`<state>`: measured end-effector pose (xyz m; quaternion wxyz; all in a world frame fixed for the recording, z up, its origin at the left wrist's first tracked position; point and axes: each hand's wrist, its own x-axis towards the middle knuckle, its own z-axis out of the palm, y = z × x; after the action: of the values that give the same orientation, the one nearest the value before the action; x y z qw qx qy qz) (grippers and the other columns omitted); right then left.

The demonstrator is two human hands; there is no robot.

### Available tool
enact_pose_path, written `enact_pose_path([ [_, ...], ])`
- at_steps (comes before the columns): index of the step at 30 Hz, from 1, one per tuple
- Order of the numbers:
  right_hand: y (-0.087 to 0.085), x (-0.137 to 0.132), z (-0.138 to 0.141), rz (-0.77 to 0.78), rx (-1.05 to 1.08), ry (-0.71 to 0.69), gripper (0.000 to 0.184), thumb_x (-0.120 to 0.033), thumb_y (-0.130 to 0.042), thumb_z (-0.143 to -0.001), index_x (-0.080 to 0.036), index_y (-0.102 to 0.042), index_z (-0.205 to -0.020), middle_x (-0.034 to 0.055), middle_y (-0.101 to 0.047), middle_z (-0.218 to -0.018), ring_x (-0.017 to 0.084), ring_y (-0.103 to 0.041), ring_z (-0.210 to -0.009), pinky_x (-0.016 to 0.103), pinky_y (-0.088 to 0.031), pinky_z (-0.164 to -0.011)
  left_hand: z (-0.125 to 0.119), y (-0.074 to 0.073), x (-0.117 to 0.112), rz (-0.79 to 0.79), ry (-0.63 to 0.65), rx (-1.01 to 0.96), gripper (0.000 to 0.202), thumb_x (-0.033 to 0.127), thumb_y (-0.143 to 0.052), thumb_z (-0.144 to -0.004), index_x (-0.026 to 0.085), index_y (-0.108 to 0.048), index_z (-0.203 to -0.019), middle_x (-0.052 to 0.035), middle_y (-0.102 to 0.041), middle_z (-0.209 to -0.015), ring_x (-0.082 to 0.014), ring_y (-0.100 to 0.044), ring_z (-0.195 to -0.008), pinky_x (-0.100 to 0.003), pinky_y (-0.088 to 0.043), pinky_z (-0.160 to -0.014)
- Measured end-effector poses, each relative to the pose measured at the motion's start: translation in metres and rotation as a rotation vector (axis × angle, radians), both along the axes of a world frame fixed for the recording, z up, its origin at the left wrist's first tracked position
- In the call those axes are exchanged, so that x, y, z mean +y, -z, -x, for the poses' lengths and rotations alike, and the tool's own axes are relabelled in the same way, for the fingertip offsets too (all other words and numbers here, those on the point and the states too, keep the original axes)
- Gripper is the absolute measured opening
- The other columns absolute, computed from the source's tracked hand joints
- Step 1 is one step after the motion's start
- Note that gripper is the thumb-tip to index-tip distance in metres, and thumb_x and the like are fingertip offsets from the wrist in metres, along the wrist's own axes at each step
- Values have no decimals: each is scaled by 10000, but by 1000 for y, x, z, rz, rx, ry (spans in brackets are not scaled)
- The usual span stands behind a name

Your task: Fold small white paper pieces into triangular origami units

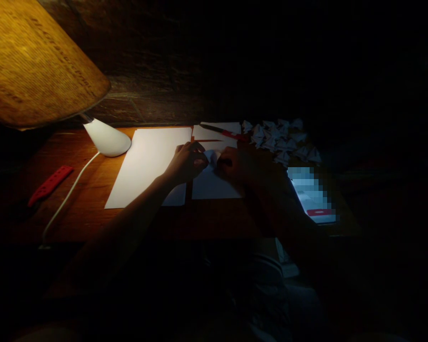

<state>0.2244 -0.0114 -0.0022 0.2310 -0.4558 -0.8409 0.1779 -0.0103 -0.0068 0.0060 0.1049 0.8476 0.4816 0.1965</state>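
Note:
Between my two hands is a small folded piece of white paper (211,156), held above a smaller stack of white sheets (214,187). My left hand (190,160) pinches its left side with bent fingers. On its other side my right hand (232,164), mostly in shadow, has its fingers closed at the paper's edge. The exact folds are too dark and small to make out. Under my left forearm lies a larger stack of white paper (146,161). A knife-like tool with a red handle (231,135) rests across the sheets behind my hands.
Several folded paper pieces (271,140) are heaped at the back right. Nearer, a lit phone (312,197) lies on the wooden table (89,190). A lamp with a white base (109,138), its cord, and a red-handled object (50,184) occupy the left side.

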Motion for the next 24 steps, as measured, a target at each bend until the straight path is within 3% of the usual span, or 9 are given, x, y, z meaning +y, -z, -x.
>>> enact_pose_path([
  [16, 1, 0, 2, -13, -1, 32, 76, -200, -678, -906, -188, -747, -877, 89, -724, -1001, 217, -607, -873, 329, -400, -746, -1, 1, 1, -26, 10, 9, 42, 285, -754, -881, 264, -790, -883, -65, -714, -1237, -309, -613, -1167, -509, -429, -1097],
  [21, 6, 2, 2, -28, 59, 55, 115, -200, -710, -886, -189, -772, -983, 84, -739, -1031, 227, -622, -901, 330, -432, -779, -2, 3, 3, -14, -1, 33, 98, 263, -772, -869, 244, -798, -961, -79, -725, -1261, -316, -634, -1187, -512, -435, -1097],
  [24, 8, 5, 2, -17, 94, 52, 127, -209, -721, -874, -188, -767, -990, 79, -737, -1019, 215, -609, -852, 327, -434, -757, -4, 2, 4, -9, -6, 32, 115, 261, -737, -882, 221, -791, -974, -87, -758, -1175, -303, -667, -1116, -489, -468, -1041],
])
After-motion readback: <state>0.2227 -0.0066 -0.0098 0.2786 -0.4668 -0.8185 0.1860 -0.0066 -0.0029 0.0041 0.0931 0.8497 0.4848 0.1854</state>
